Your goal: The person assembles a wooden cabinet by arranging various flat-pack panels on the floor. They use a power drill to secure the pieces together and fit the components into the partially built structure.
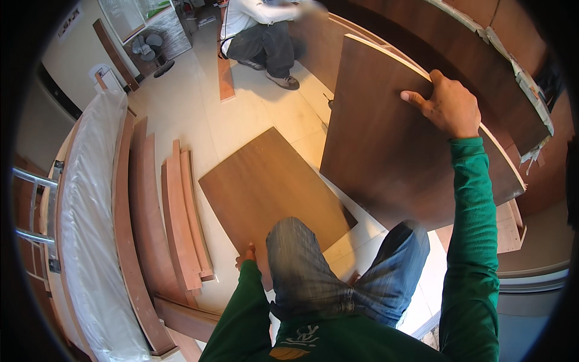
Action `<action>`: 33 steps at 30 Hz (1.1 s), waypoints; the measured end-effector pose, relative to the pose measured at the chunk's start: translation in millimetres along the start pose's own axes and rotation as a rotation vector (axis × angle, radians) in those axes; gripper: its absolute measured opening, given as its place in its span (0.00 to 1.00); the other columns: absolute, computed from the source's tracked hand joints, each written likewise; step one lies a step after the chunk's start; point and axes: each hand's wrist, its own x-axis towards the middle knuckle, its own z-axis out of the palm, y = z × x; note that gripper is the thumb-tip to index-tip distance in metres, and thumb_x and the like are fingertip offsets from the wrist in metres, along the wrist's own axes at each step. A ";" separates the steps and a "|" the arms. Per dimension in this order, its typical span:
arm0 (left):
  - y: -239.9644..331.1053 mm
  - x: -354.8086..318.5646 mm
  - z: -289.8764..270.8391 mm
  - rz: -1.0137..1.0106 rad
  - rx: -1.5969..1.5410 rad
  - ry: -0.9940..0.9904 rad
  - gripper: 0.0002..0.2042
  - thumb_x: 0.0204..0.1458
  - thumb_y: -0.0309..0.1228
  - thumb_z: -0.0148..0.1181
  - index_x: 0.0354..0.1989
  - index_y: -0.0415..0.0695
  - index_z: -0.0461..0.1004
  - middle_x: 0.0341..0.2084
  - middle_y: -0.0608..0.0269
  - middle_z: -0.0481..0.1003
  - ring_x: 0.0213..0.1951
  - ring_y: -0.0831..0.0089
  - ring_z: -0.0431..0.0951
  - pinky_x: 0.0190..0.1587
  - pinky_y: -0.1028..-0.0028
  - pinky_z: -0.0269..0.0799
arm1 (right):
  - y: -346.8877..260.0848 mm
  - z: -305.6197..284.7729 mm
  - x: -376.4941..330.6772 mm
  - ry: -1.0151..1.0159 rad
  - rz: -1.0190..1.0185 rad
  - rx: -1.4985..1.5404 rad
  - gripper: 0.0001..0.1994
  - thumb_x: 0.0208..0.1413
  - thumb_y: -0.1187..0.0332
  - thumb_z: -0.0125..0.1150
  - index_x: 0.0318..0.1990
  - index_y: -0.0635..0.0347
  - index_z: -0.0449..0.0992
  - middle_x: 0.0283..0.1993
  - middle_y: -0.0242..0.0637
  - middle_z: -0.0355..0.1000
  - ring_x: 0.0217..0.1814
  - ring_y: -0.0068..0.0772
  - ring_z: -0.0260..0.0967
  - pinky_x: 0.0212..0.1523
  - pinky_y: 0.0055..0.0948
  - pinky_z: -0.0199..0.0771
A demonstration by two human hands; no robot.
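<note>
Two flat brown veneer panels (386, 139) (271, 187)

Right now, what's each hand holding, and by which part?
Right hand grips the upright dark brown panel by its top edge. Left hand touches the near end of the lighter panel on the floor; grip unclear.

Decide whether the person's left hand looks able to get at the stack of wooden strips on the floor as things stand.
Probably yes. The left hand rests on the lighter board's near edge, and the wooden strips lie just to its left on bare floor, with nothing between.
</note>
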 end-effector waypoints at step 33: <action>2.2 -56.1 11.5 -0.033 -0.382 -0.100 0.47 0.44 0.63 0.69 0.61 0.30 0.71 0.58 0.36 0.73 0.60 0.47 0.74 0.64 0.57 0.67 | 5.2 2.3 4.0 -0.028 0.022 0.075 0.32 0.44 0.37 0.72 0.38 0.62 0.81 0.32 0.46 0.80 0.36 0.51 0.81 0.38 0.45 0.82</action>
